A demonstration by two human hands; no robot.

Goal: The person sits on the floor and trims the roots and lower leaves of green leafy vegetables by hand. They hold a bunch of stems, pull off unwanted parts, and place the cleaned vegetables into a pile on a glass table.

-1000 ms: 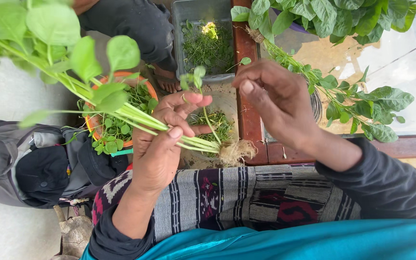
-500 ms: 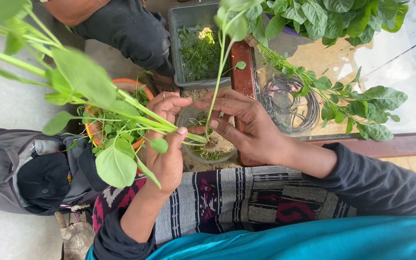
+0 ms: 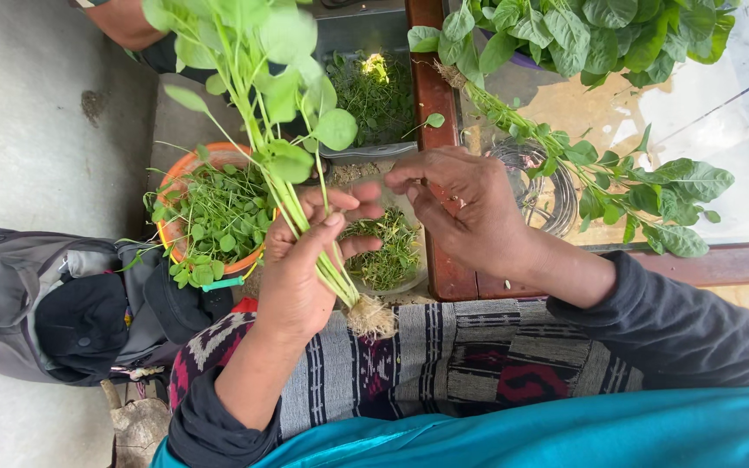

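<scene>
My left hand [image 3: 301, 260] grips a bunch of leafy green stalks [image 3: 262, 69] near the base, with its pale root clump [image 3: 370, 316] hanging just over my patterned lap cloth [image 3: 444, 355]. The stalks now stand upright, away from me. My right hand [image 3: 465, 208] hovers just right of the bunch with fingers pinched together near the stems; I cannot tell if it holds a leaf. Below both hands sits a small bowl of picked greens [image 3: 387, 251].
An orange basket of small leaves [image 3: 210, 217] is left of my hands. A grey tub of chopped greens [image 3: 374, 87] lies beyond. More leafy stalks [image 3: 600, 173] rest on a glass table with a wooden frame [image 3: 435, 95]. A grey backpack [image 3: 54, 303] lies at left. Another person's arm [image 3: 123, 22] shows at top.
My left hand turned the bunch from pointing left to standing upright. My right hand came in from the right and closed its fingers beside the stems.
</scene>
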